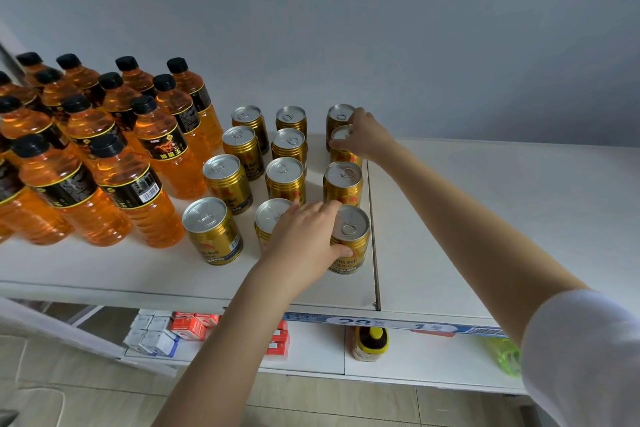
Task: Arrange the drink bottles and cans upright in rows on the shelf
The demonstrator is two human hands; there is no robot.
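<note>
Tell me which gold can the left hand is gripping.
The left hand grips the front can of the rightmost row, nearest the shelf edge. The right hand touches that row's third can back.

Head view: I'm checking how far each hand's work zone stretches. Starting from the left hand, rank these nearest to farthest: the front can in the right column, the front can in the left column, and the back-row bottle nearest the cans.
1. Front can in the right column: gripped by the left hand.
2. Front can in the left column: to the hand's left, at the shelf front.
3. Back-row bottle nearest the cans: far back-left, by the wall.
</note>
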